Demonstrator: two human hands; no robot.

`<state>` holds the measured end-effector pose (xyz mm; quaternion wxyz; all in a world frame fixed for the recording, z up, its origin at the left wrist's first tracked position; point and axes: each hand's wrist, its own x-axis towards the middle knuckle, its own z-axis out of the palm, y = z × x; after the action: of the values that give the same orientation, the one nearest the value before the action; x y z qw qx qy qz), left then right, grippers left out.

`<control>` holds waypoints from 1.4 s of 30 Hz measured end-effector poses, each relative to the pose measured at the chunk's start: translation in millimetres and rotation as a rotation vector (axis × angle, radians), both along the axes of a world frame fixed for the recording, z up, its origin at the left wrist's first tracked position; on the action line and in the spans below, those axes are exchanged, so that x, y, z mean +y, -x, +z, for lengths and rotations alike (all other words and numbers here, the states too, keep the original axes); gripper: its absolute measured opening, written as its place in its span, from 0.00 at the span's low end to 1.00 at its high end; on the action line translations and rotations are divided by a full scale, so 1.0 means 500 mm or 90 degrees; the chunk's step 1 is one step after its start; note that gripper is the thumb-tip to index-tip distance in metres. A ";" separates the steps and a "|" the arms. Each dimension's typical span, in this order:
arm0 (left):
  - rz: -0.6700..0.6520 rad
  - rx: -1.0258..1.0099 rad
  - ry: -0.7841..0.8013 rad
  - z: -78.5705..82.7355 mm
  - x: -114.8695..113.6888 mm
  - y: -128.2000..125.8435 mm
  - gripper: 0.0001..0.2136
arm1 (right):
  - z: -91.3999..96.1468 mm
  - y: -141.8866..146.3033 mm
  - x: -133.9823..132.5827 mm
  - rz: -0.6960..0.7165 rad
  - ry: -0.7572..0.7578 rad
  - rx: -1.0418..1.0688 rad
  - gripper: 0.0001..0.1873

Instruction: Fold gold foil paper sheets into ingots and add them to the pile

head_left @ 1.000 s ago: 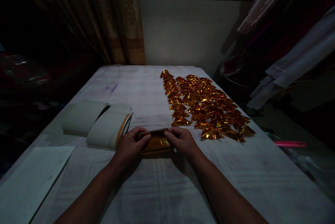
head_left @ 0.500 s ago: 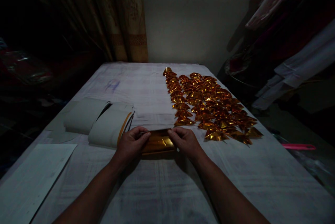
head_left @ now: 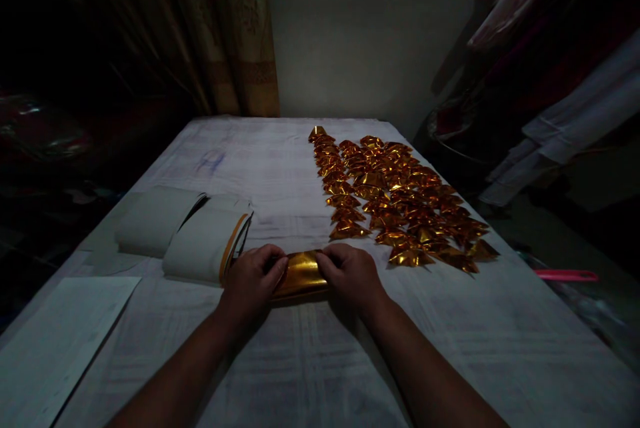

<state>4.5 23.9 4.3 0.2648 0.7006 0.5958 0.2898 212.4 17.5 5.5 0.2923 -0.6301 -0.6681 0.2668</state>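
A shiny gold foil paper [head_left: 301,273], rolled or folded into a short band, lies crosswise on the pale checked cloth. My left hand [head_left: 256,273] pinches its left end between thumb and fingers. At the other end, my right hand [head_left: 350,273] grips the upper edge the same way. My fingers hide both ends of the paper. Close to my left hand is a curved stack of pale-backed sheets [head_left: 200,245] with a gold edge showing. Many folded gold foil pieces [head_left: 400,191] lie in rows beyond my right hand.
A second curved stack of sheets [head_left: 153,218] sits farther left. A flat white sheet [head_left: 65,335] lies at the near left on the cloth-covered table [head_left: 310,361]. Past the right edge is a pink handle [head_left: 567,275]. A curtain [head_left: 235,35] and wall stand behind.
The gold paper's upper edge has come over toward me, and its dark opening no longer shows. My hands stay at its two ends. The whole view has shifted slightly.
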 end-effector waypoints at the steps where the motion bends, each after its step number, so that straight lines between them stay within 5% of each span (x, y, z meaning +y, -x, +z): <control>1: -0.008 0.041 -0.035 -0.001 -0.001 -0.001 0.10 | 0.002 -0.001 -0.001 0.004 -0.007 -0.051 0.12; 12: -0.099 0.213 -0.169 -0.015 -0.002 -0.010 0.10 | 0.010 0.002 -0.005 0.009 -0.017 -0.251 0.08; 22: -0.221 0.347 -0.162 0.045 -0.002 -0.018 0.06 | 0.010 -0.002 -0.005 -0.006 -0.025 -0.210 0.02; 32: -0.219 0.354 -0.153 0.050 -0.013 -0.025 0.07 | 0.025 0.014 -0.009 0.216 -0.066 -0.300 0.07; 42: -0.236 0.373 -0.129 0.054 -0.026 -0.022 0.09 | 0.012 0.011 -0.021 0.215 -0.029 -0.254 0.02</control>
<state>15.4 11.1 31.4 0.0597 0.8727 0.4777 0.0815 207.0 7.1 11.5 0.1201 -0.5430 -0.8142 0.1669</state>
